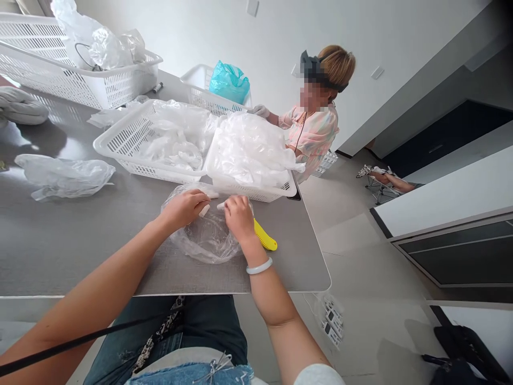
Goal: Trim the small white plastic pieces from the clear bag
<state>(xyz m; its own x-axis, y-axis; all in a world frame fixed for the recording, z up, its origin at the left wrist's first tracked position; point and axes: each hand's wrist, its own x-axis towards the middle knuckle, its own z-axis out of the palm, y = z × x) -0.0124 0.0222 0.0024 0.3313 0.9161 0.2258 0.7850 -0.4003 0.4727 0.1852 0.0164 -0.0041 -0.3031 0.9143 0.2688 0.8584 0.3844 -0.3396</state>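
Note:
My left hand and my right hand rest on a clear plastic bag lying on the grey table. Each hand is curled, pinching a small white piece between the fingertips at the bag's top edge. A yellow-handled tool lies on the table just right of my right hand, partly hidden by it. A white bangle sits on my right wrist.
Two white baskets full of clear plastic bags stand just beyond my hands. More baskets are farther back. A loose plastic bag lies left. Another person sits across the table corner.

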